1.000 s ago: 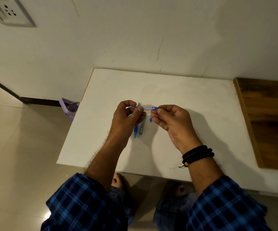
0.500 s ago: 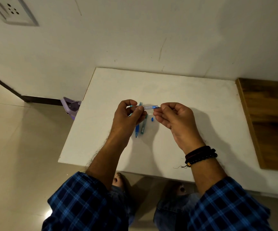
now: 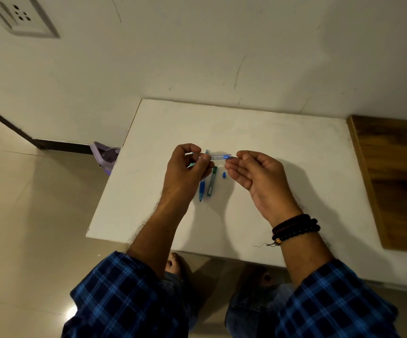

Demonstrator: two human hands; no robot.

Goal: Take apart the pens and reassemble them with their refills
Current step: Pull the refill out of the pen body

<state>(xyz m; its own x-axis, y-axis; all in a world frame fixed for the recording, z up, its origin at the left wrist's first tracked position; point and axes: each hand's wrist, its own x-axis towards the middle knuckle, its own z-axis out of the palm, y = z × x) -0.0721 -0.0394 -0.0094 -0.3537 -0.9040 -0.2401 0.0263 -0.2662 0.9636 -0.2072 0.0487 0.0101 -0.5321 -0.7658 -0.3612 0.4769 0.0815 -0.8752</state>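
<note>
Left hand [image 3: 185, 167] pinches a clear pen barrel [image 3: 218, 157] by its left end, held level above the desk [image 3: 295, 147]. Under it on the desk, side by side: a blue pen [image 3: 201, 189], then a green-capped tube [image 3: 211, 181], then a small blue cap [image 3: 224, 175] lying apart. Right hand [image 3: 253, 174] is released, palm up, fingertips [image 3: 233, 162] just beside the barrel's blue end, gripping nothing. Step in hand looks like disassembly of this pen. Next: right hand likely needs a fine pinch on that end, pulling along the axis.
</note>
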